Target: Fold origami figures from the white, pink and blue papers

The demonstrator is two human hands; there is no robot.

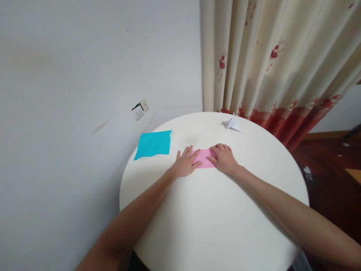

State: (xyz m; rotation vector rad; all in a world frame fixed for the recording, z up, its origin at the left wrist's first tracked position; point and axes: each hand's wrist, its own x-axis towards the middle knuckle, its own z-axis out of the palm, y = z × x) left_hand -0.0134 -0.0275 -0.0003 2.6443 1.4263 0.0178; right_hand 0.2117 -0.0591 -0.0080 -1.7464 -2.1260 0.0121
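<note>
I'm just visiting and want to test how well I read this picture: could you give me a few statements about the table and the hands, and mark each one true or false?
1. Both hands press flat on the pink folded paper sheet. True: the left hand and the right hand lie on its two ends.
2. The turquoise paper sheet lies under the right hand. False: it lies apart, beyond the left hand, near the edge of the round white table.
3. A small white folded paper figure sits at the far side of the table. True.
4. The white figure is held in the left hand. False: no hand touches it.
5. A curtain with red flowers hangs behind the table. True.
</note>
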